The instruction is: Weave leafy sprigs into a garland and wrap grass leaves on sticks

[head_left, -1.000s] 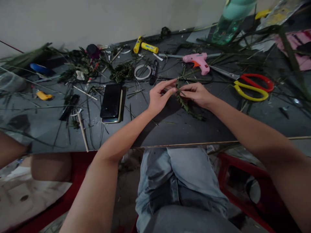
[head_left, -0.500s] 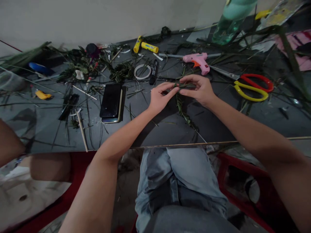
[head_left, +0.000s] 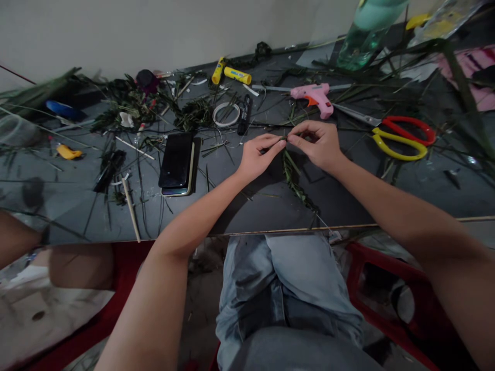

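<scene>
One pink glue gun (head_left: 315, 98); two yellow glue tubes (head_left: 237, 76) left of it, one pair of scissors (head_left: 404, 136) right. One plaited green strip (head_left: 293, 178) nearer than the gun, top pinched by left hand (head_left: 260, 154) and right hand (head_left: 319, 145), fingertips together. Strip's lower end nearer table edge (head_left: 270, 233) than a second ago. Strip's top mostly hidden by fingers; right hand's outer fingers indistinct.
</scene>
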